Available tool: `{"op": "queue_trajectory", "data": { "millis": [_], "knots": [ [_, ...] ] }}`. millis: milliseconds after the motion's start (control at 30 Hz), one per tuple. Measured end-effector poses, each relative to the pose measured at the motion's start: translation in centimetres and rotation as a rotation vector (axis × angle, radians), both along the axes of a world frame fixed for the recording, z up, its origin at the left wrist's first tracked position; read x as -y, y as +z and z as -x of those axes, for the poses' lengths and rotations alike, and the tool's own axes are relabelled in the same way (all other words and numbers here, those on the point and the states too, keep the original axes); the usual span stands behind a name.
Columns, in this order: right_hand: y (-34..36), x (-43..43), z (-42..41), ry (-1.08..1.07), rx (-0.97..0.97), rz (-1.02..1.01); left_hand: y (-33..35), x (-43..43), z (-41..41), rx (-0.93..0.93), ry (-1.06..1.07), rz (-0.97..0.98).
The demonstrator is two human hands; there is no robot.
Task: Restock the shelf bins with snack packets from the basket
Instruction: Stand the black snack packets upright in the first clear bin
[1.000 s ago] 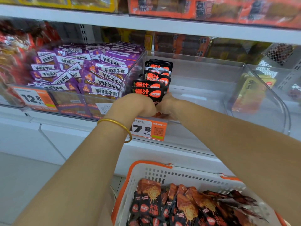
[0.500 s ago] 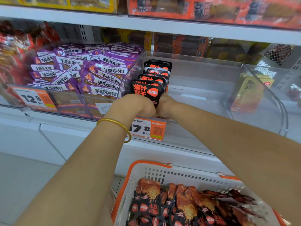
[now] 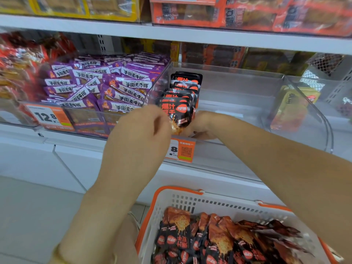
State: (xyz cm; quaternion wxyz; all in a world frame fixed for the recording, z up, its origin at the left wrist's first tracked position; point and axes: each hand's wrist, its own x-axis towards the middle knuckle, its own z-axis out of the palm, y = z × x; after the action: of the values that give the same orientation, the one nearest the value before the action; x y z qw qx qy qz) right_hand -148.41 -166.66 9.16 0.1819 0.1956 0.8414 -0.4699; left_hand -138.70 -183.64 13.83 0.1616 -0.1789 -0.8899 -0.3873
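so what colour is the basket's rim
Orange rim on a white basket, seen best in the head view.

A clear plastic shelf bin [image 3: 238, 88] sits mid-shelf; a row of black-and-orange snack packets [image 3: 185, 86] stands upright along its left wall, one behind another; the foremost packet [image 3: 178, 111] is between the left hand [image 3: 141, 128], at its lower left edge, and the right hand [image 3: 202, 124], whose fingers [image 3: 204, 135] curl under its lower right; an orange paper price label [image 3: 181, 151] hangs on the bin's front, below the hands; left of this bin, a neighbouring bin holds piled purple foil packets [image 3: 106, 86]; to the right, another bin holds a yellow packet [image 3: 293, 103]; below and before the shelf, a white plastic basket with an orange rim [image 3: 179, 189] holds more black-and-orange packets [image 3: 219, 242].
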Motion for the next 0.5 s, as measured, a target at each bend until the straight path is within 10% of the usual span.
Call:
{"op": "queue_trajectory", "data": {
  "millis": [133,267,400,500],
  "knots": [
    [2.9,-0.9,-4.1,-0.024,-0.239,-0.111,-2.9,0.4,-2.9,0.411,-0.250,-0.127],
    [4.9,-0.9,-11.9,-0.085,-0.619,0.089,-7.1,-1.5,-2.6,0.665,-0.449,0.346],
    [-0.7,-0.9,-17.9,0.025,-0.365,0.212,-10.9,-3.7,-3.1,0.672,-0.508,0.769],
    [-10.5,-2.3,-17.8,0.225,-0.065,-0.225,-13.2,-4.4,-3.9,0.658,-0.523,0.899]
  ]
}}
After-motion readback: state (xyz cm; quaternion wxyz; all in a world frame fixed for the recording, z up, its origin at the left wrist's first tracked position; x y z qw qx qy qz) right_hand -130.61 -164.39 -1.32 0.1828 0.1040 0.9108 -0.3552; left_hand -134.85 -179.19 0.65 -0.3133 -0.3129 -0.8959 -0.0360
